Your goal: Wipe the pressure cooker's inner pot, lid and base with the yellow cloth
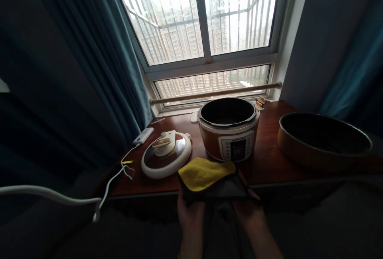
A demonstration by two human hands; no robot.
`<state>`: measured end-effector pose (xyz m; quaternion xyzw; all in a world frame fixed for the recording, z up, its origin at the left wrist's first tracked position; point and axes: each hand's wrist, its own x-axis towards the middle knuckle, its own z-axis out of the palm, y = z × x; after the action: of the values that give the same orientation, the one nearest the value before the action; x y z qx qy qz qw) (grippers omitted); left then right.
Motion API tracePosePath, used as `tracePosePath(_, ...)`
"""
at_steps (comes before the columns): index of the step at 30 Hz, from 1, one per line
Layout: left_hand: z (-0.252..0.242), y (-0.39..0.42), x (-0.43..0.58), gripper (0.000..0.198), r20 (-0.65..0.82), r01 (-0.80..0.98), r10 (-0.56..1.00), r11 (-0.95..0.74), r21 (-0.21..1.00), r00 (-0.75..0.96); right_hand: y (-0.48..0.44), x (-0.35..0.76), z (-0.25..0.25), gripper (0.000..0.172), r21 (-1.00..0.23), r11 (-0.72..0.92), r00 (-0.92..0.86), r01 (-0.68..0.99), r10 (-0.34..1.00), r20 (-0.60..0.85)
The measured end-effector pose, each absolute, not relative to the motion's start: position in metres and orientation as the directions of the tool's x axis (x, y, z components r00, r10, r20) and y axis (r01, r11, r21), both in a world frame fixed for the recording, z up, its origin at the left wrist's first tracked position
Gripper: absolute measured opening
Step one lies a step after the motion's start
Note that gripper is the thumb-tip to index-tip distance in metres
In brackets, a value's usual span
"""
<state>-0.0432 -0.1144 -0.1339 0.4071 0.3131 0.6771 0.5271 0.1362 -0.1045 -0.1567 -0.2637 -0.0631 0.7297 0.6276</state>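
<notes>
Both my hands hold a cloth (209, 179), yellow on one side and dark grey on the other, at the near edge of a wooden sill. My left hand (189, 210) grips its left side and my right hand (249, 208) grips its right side, fingers curled under the fabric. Just beyond the cloth stands an open electric pressure cooker (229, 131) with a control panel on its front and a dark inner pot. The cooker's round lid (166, 154) lies flat to the left of it, handle up.
The wooden sill (269, 159) runs under a barred window. A big dark round basin (324, 140) sits at the right. A white power bank (143, 135) with a white cable trails off the left edge. Blue curtains hang on both sides.
</notes>
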Motion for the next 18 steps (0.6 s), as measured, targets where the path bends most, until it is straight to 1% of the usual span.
tracePosePath(2,-0.104,-0.099,-0.051,0.047,0.294,-0.535,0.928,-0.371,0.759,-0.227,-0.107,0.130,-0.153,0.026,-0.258,-0.238,-0.143,-0.936,0.930,-0.340)
tracePosePath(4,-0.076,-0.084,-0.047,0.047,0.344,-0.543,0.862,-0.503,0.673,-0.372,-0.109,0.126,-0.153,0.026,-0.172,-0.285,-0.206,-0.943,0.905,-0.373)
tracePosePath(5,-0.066,-0.075,-0.039,0.049,0.369,-0.506,0.822,-0.561,0.655,-0.435,-0.110,0.125,-0.155,0.026,-0.149,-0.304,-0.228,-0.941,0.894,-0.386)
tracePosePath(7,-0.056,-0.058,-0.014,0.059,0.434,-0.357,0.765,-0.619,0.699,-0.476,-0.112,0.123,-0.161,0.026,-0.124,-0.322,-0.246,-0.939,0.876,-0.414)
tracePosePath(9,-0.059,-0.043,0.018,0.078,0.520,-0.106,0.769,-0.592,0.799,-0.373,-0.113,0.119,-0.169,0.024,-0.127,-0.329,-0.245,-0.936,0.865,-0.439)
tracePosePath(10,-0.065,-0.037,0.035,0.082,0.560,0.079,0.776,-0.564,0.822,-0.290,-0.114,0.117,-0.173,0.023,-0.134,-0.331,-0.240,-0.934,0.861,-0.447)
tracePosePath(11,-0.072,-0.032,0.050,0.075,0.601,0.301,0.780,-0.540,0.786,-0.171,-0.114,0.114,-0.178,0.021,-0.142,-0.335,-0.239,-0.932,0.859,-0.453)
tracePosePath(12,-0.081,-0.029,0.063,0.066,0.633,0.501,0.773,-0.531,0.683,-0.043,-0.115,0.111,-0.182,0.020,-0.145,-0.342,-0.243,-0.928,0.854,-0.459)
tracePosePath(13,-0.089,-0.027,0.073,0.056,0.643,0.651,0.761,-0.528,0.545,0.078,-0.116,0.109,-0.186,0.018,-0.144,-0.352,-0.251,-0.925,0.850,-0.463)
tracePosePath(14,-0.097,-0.027,0.081,0.048,0.634,0.751,0.752,-0.522,0.405,0.180,-0.117,0.107,-0.190,0.017,-0.143,-0.358,-0.255,-0.923,0.845,-0.470)
tracePosePath(15,-0.105,-0.026,0.084,0.045,0.616,0.805,0.744,-0.518,0.289,0.258,-0.118,0.106,-0.193,0.016,-0.145,-0.360,-0.253,-0.922,0.842,-0.477)
tracePosePath(16,-0.110,-0.026,0.085,0.044,0.593,0.826,0.738,-0.525,0.206,0.321,-0.119,0.106,-0.196,0.015,-0.150,-0.359,-0.249,-0.921,0.840,-0.483)
tracePosePath(17,-0.115,-0.025,0.083,0.045,0.571,0.825,0.732,-0.543,0.159,0.371,-0.120,0.107,-0.199,0.015,-0.159,-0.354,-0.239,-0.921,0.840,-0.487)
tracePosePath(18,-0.118,-0.023,0.077,0.044,0.558,0.817,0.729,-0.557,0.148,0.396,-0.121,0.108,-0.202,0.015,-0.171,-0.353,-0.231,-0.920,0.839,-0.492)
